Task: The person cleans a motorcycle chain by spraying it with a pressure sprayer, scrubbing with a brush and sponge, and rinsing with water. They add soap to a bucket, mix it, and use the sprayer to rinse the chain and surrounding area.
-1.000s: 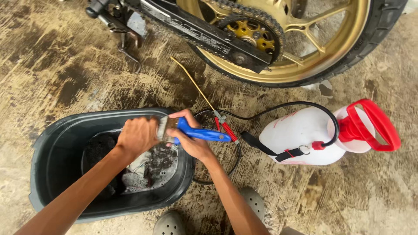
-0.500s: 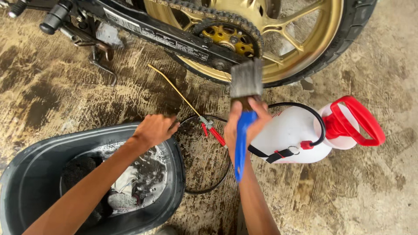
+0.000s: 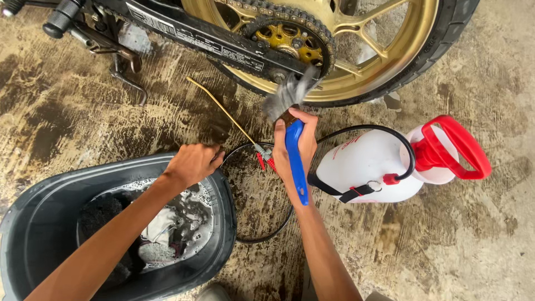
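brush (image 3: 294,147) now down at chain (image 3: 301,25), right hand (image 3: 294,146) gripping it; left hand (image 3: 192,163) curled on tub (image 3: 225,192).

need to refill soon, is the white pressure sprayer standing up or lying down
Lying down. The white pressure sprayer rests on its side on the concrete floor, its red pump handle pointing sideways to the right.

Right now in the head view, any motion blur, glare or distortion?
Head view: bristles of the blue-handled brush are smeared by motion at the chain; right hand, left hand and tub sharp; soft even daylight, faint shadows; wet floor sheen, no hard glare; wide-angle bending at edges.
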